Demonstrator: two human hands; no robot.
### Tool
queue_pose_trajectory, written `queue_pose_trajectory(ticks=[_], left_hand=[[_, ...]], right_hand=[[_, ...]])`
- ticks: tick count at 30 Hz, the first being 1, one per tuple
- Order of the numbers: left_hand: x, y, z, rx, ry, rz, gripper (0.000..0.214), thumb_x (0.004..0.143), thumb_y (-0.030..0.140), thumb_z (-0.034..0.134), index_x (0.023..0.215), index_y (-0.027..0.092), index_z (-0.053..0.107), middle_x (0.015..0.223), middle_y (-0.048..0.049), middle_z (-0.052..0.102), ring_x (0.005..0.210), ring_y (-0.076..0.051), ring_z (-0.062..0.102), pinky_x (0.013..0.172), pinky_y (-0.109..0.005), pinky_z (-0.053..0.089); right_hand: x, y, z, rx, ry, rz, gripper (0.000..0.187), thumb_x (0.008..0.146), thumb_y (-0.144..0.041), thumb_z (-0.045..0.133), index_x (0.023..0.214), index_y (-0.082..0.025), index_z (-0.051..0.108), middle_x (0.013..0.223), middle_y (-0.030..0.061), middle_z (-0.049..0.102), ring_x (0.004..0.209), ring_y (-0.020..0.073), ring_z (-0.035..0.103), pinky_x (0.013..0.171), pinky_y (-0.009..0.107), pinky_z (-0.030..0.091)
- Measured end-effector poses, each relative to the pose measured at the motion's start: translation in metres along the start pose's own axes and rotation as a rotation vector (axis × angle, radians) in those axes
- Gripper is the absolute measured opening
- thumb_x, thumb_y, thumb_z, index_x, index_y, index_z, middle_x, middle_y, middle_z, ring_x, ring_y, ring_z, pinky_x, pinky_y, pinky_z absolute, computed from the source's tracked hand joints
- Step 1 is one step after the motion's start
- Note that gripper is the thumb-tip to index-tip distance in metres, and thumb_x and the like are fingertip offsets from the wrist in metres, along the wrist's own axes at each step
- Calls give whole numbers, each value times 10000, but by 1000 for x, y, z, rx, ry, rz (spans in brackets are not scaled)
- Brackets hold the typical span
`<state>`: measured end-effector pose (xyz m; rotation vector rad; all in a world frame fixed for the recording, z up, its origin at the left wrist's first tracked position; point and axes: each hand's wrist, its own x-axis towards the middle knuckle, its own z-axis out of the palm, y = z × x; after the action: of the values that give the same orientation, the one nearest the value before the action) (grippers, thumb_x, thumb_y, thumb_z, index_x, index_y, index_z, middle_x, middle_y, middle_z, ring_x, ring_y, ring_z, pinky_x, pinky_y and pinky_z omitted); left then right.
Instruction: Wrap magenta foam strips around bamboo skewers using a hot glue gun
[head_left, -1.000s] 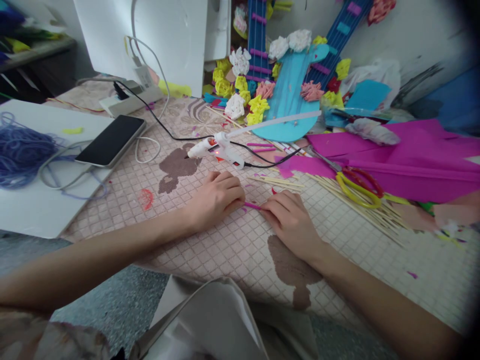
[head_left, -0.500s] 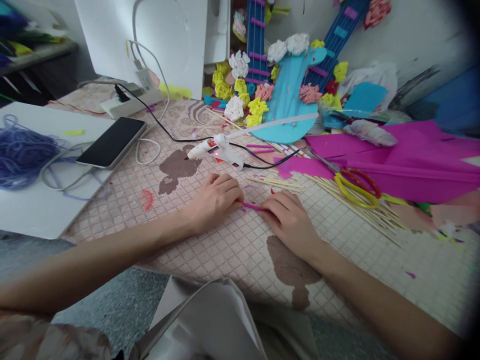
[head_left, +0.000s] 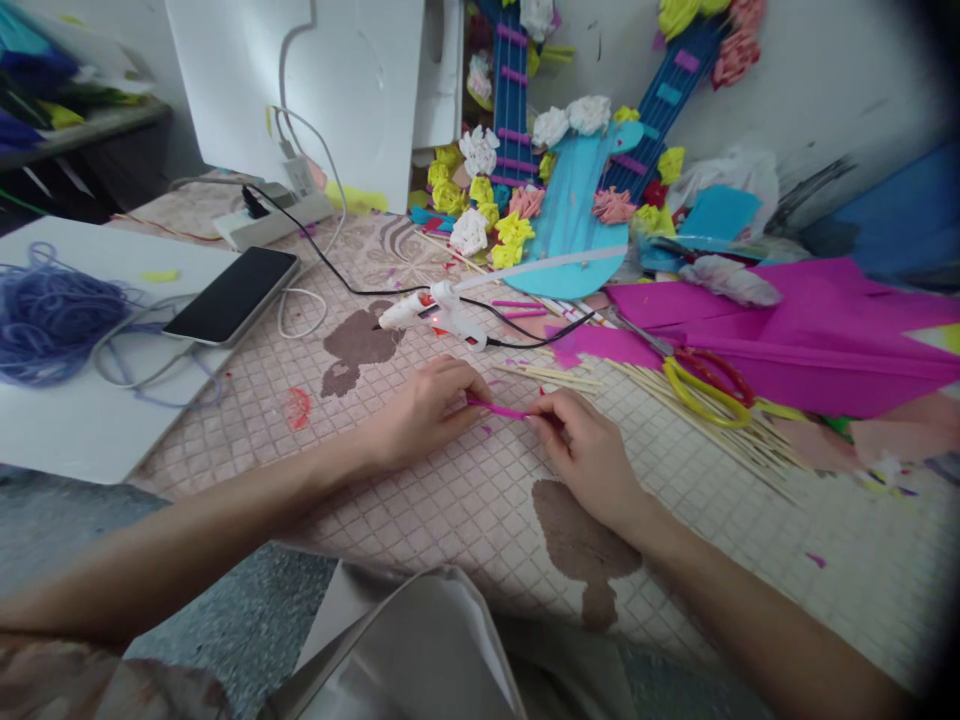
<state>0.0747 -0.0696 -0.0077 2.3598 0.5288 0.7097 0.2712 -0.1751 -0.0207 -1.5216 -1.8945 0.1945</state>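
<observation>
Between my two hands a thin magenta paper-like stick (head_left: 501, 409) spans a short gap just above the tablecloth (head_left: 450, 520). My left hand (head_left: 435, 405) pinches its left end between thumb and fingers. At the other end, my right hand (head_left: 585, 440) grips it with fingertips and thumb; the tips of the stick are hidden in the fingers. Just beyond my hands lies a white hot glue gun (head_left: 435, 310) with a glue stick in its back and a small red light on. Thin wooden sticks (head_left: 551, 377) and two magenta sticks (head_left: 517, 308) rest behind my right hand.
Yellow-and-red-handled scissors (head_left: 705, 385) lie at right on magenta paper (head_left: 810, 340) and wooden skewers. At left are a phone (head_left: 232, 295), purple yarn (head_left: 56, 315) and a white board (head_left: 97, 440). Paper-flower-decorated blue guitar shapes (head_left: 574, 215) stand behind. A black cord crosses the table.
Both hands have lifted slightly and their fingers have shifted along the magenta stick, showing a little more of it. The view has tilted slightly.
</observation>
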Motion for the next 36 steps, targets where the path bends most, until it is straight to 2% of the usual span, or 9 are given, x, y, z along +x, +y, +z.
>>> queue_pose_trajectory(ticks=[9,12,15,18,23,27,30,33,36], left_hand=[[2,-7,-2,-99,8,-97,62,837,193,588,835,158,640,823,-28,657,788,-138,575,734,-278,448],[4,-7,-4,-244,15,-158,115,822,247,625,889,155,639,879,-42,658,813,-143,582,734,-283,452],[4,-5,-6,-460,31,-197,305,753,282,708,1011,155,607,987,-59,625,871,-152,588,741,-282,469],[3,-1,-6,-652,48,-261,264,751,286,710,940,140,596,924,-49,612,820,-139,588,729,-282,480],[-6,8,-7,-882,109,-396,185,767,289,685,812,131,600,796,-23,623,748,-126,584,750,-292,475],[-16,8,-9,-945,175,-473,178,760,288,692,810,137,613,773,-5,610,707,-102,554,704,-258,453],[-23,4,-12,-965,189,-519,190,767,309,688,811,139,615,769,-9,605,702,-104,546,696,-265,450],[-28,0,-18,-1018,207,-578,209,744,315,712,783,134,616,753,-6,596,681,-94,534,676,-249,440],[-33,-6,-26,-1099,206,-660,223,705,296,749,769,124,622,759,-7,603,672,-82,538,650,-222,430]], right_hand=[[1,0,0,3,-33,-30,106,877,-103,529,924,-167,599,867,54,618,837,180,562,762,316,448],[3,-4,-2,193,-52,174,91,851,-137,546,886,-189,612,816,24,631,747,158,562,692,301,443],[9,-11,0,582,-127,459,49,818,-242,596,814,-194,604,724,-3,619,650,134,539,610,276,426],[15,-21,5,956,-190,665,165,744,-321,680,772,-183,594,678,-14,616,585,108,507,561,251,399],[22,-40,15,1260,-229,810,233,672,-330,756,779,-177,616,682,-9,624,553,87,484,529,230,370],[24,-50,23,1255,-229,803,242,678,-345,756,793,-181,621,700,4,626,571,101,496,535,240,393],[26,-50,27,1162,-286,681,226,751,-382,698,822,-183,619,747,17,636,626,119,535,579,257,434],[34,-41,25,883,-273,458,241,843,-410,597,932,-188,626,861,41,656,749,157,585,665,299,470],[55,-22,21,475,-74,261,227,874,-377,555,993,-190,607,943,65,650,821,187,595,721,338,473]])
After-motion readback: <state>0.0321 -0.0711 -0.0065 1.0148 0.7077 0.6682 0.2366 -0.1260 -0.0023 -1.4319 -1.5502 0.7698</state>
